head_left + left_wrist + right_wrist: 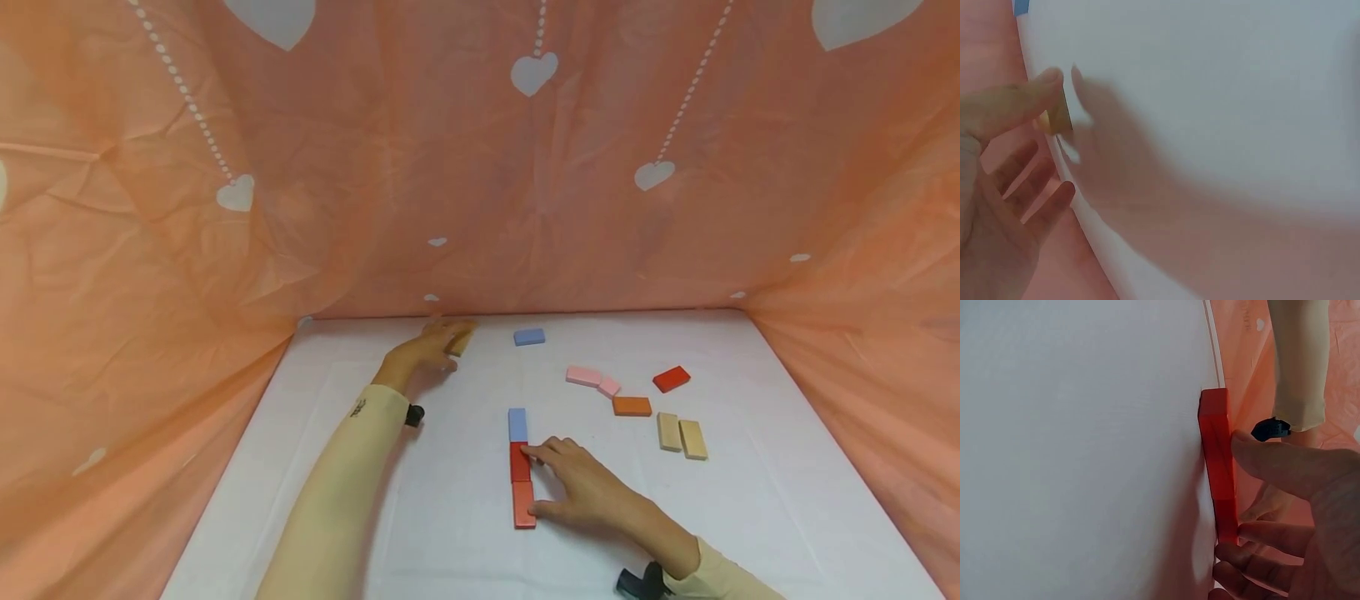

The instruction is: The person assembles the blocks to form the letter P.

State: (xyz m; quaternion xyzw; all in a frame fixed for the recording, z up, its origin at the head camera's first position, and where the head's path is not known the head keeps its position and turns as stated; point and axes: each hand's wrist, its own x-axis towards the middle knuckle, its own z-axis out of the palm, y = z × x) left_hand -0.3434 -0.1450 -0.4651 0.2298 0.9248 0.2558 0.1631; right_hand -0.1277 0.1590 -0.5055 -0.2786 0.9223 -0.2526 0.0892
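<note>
My left hand (429, 346) reaches to the far left of the white table, its thumb and fingers around a plain wooden block (461, 342). In the left wrist view the thumb lies along this block (1060, 115), which partly hides it; the other fingers are spread below. My right hand (581, 483) rests beside a straight row of blocks laid end to end. Its index fingertip touches the middle red block (519, 462), and its thumb touches the side of the nearest red block (524, 507). A light blue block (517, 424) forms the row's far end.
Right of the row lie two pink blocks (583, 376), an orange block (632, 407), a red block (671, 379) and two wooden blocks (693, 440). Another blue block (529, 337) lies near the back edge. A peach curtain (480, 183) with hearts encloses the table (757, 517).
</note>
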